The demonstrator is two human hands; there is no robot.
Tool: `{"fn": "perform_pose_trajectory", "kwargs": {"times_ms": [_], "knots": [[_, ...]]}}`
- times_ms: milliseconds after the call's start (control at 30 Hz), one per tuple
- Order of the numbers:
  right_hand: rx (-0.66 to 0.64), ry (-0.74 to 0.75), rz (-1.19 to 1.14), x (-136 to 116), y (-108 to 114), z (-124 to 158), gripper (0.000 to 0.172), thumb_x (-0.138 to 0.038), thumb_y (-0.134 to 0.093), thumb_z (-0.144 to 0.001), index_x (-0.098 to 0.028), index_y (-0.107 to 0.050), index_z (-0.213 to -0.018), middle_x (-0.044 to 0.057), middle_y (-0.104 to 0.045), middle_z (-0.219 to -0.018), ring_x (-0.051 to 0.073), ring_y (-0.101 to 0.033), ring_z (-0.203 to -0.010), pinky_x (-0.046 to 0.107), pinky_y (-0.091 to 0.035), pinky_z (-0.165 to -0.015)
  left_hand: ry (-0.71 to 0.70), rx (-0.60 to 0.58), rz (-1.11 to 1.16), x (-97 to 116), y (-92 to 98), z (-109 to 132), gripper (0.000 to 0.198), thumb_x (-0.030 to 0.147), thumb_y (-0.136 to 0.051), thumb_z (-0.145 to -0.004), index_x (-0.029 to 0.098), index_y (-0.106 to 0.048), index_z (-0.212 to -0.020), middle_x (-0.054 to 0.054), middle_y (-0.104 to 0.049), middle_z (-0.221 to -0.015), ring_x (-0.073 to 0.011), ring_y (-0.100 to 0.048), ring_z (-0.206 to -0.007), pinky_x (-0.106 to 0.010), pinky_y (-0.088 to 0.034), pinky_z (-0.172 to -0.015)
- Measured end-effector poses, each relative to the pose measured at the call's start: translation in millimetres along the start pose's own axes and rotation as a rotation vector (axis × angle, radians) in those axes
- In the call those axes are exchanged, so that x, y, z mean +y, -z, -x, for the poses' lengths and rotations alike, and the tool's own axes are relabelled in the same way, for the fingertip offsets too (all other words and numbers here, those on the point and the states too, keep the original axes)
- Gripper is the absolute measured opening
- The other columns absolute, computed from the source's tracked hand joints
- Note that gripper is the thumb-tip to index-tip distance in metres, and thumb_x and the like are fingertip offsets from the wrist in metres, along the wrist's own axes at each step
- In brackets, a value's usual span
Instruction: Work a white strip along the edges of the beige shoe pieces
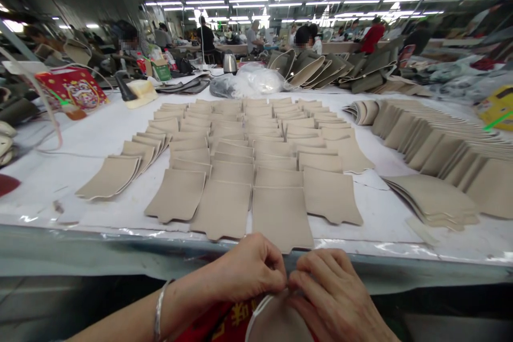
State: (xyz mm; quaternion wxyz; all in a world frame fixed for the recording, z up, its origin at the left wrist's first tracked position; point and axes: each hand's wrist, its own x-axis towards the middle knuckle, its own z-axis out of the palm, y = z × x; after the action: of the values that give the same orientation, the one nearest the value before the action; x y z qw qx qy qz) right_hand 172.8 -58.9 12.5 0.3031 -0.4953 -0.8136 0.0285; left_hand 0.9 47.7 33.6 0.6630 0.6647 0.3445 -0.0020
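Observation:
Close to my body, below the table's front edge, both hands are closed on one beige leather-like panel [278,320] with a pale edge. My left hand [256,267] pinches its upper rim, a metal bangle around the wrist. Beside it, almost touching, my right hand [331,286] grips the same rim with bent fingers; its fingertips are partly hidden. Just beyond my hands, overlapping rows of similar beige panels [280,214] lie on the white-covered table [120,219].
Long stacks of beige panels [436,144] and a smaller pile [433,197] are at right. A brush [126,88] with a pale block, a red bag [72,88], clear plastic [256,80] and a kettle [230,63] stand farther back. Several people work behind.

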Motion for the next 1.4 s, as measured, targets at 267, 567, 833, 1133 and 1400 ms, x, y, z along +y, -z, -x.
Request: {"fn": "perform_pose_trajectory", "kwargs": {"times_ms": [267, 567, 833, 1133, 1400], "knots": [[-0.031, 0.145, -0.014, 7, -1, -14, 0.026, -0.011, -0.04, -0.101, -0.017, -0.055, -0.08, 0.002, -0.055, -0.078, 0.019, -0.046, -0.075, 0.036, -0.029, -0.075, -0.047, -0.003, -0.091, -1, 3.6, 2, 0.01, 0.018, -0.05, -0.059, 0.014, -0.059, -0.061, 0.005, -0.045, -0.055, -0.0099, -0.038, -0.056, -0.022, -0.027, -0.048], [-0.323, 0.052, -0.081, 1, 11, -26, 0.017, -0.009, -0.067, -0.084, -0.02, -0.055, -0.084, 0.002, -0.058, -0.089, 0.021, -0.048, -0.084, 0.035, -0.036, -0.078, -0.081, 0.12, -0.406, 11, 14.4, 8, 0.01, 0.014, -0.048, -0.064, 0.016, -0.057, -0.06, 0.006, -0.044, -0.053, -0.009, -0.041, -0.056, -0.021, -0.027, -0.05], [-0.242, 0.027, 0.058, -22, 22, -19, 0.016, -0.028, -0.058, -0.094, -0.023, -0.056, -0.08, 0.005, -0.057, -0.085, 0.024, -0.052, -0.084, 0.034, -0.046, -0.074, -0.097, 0.018, -0.345, 28, 36.0, 13, 0.009, 0.018, -0.05, -0.07, 0.015, -0.056, -0.063, 0.006, -0.039, -0.053, -0.0082, -0.034, -0.053, -0.021, -0.023, -0.047], [-0.212, -0.113, -0.12, -26, 2, 4, 0.016, -0.015, -0.051, -0.093, -0.024, -0.048, -0.08, 0.005, -0.058, -0.089, 0.022, -0.057, -0.083, 0.03, -0.051, -0.071, -0.155, -0.154, -0.029, -19, 8.2, 26, 0.035, 0.036, -0.043, -0.094, 0.013, -0.062, -0.076, 0.002, -0.048, -0.068, -0.0114, -0.042, -0.066, -0.021, -0.034, -0.061], [-0.333, -0.245, -0.385, -22, -4, 11, 0.021, -0.007, -0.034, -0.096, -0.025, -0.038, -0.086, 0.003, -0.058, -0.091, 0.017, -0.06, -0.081, 0.027, -0.052, -0.07, -0.07, -0.073, -0.319, -20, 15.4, 56, 0.013, 0.022, -0.066, -0.079, 0.016, -0.059, -0.069, 0.007, -0.045, -0.062, -0.0089, -0.043, -0.06, -0.021, -0.026, -0.053]]}}
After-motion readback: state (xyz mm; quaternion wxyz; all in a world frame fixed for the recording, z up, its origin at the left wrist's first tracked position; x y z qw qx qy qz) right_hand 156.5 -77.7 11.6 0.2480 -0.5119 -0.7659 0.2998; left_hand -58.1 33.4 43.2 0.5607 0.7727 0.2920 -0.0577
